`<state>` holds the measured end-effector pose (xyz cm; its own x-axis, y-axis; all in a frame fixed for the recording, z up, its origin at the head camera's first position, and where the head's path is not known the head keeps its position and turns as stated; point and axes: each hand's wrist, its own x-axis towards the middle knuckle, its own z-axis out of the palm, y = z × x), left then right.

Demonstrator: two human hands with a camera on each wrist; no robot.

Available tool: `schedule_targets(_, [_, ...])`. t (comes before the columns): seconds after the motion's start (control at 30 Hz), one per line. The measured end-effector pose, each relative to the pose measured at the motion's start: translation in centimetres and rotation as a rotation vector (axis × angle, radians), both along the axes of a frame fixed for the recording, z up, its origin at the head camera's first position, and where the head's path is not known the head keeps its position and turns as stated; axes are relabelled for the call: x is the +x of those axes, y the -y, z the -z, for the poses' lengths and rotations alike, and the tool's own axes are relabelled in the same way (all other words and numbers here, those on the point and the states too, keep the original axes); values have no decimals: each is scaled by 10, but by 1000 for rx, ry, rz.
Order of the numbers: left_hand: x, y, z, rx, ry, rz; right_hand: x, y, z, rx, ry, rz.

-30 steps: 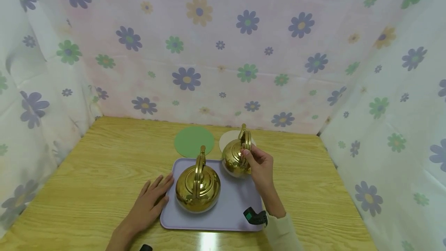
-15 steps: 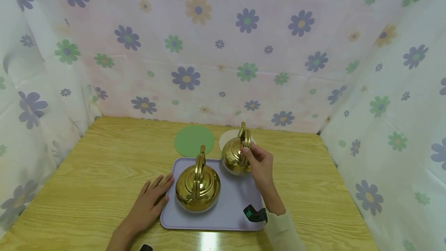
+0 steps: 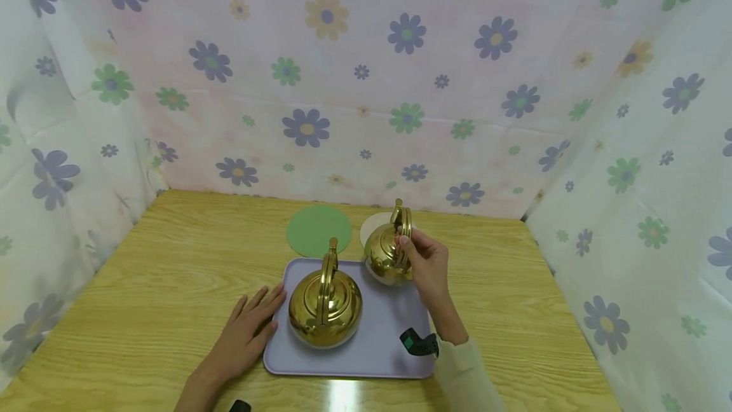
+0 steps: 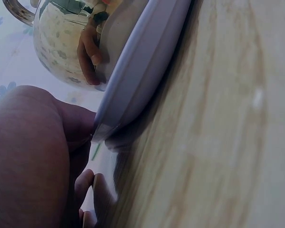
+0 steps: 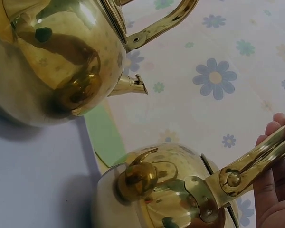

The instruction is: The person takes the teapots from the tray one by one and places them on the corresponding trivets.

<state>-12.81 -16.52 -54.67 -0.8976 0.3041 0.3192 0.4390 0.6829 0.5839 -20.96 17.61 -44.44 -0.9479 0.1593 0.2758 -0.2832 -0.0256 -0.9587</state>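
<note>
A gold kettle (image 3: pixel 325 310) with an upright arched handle stands on the lilac tray (image 3: pixel 383 351), left of its middle. My right hand (image 3: pixel 430 266) grips the handle of a second, smaller-looking gold kettle (image 3: pixel 384 253) at the tray's far right corner. That kettle overlaps the cream round mat (image 3: pixel 372 226) in the head view. In the right wrist view, fingers (image 5: pixel 271 190) wrap behind its double-bar handle, and a shadow falls on the tray beside it. My left hand (image 3: pixel 243 336) lies along the tray's left edge with its fingers extended; its thumb meets the rim in the left wrist view.
A green round mat (image 3: pixel 319 231) lies behind the tray on the wooden table (image 3: pixel 200 240). Flower-printed cloth (image 3: pixel 366 100) hangs behind the table and along both sides. A black wrist device (image 3: pixel 419 342) on the right arm sits above the tray's right side.
The kettle in my right hand has shifted slightly away, toward the cream mat, and the hand with it. The left hand and the other kettle have kept their places.
</note>
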Motion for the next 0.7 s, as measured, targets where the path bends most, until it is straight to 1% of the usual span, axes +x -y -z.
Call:
schedule_targets(0.27, [-1, 1, 3, -10, -16, 2, -2, 1, -1, -9, -3, -14])
schedule_targets(0.43, [-1, 1, 3, -2, -2, 2, -4, 1, -1, -15, 19, -9])
schedule_targets(0.7, [-1, 2, 4, -2, 8, 0, -8, 4, 0, -42, 10, 2])
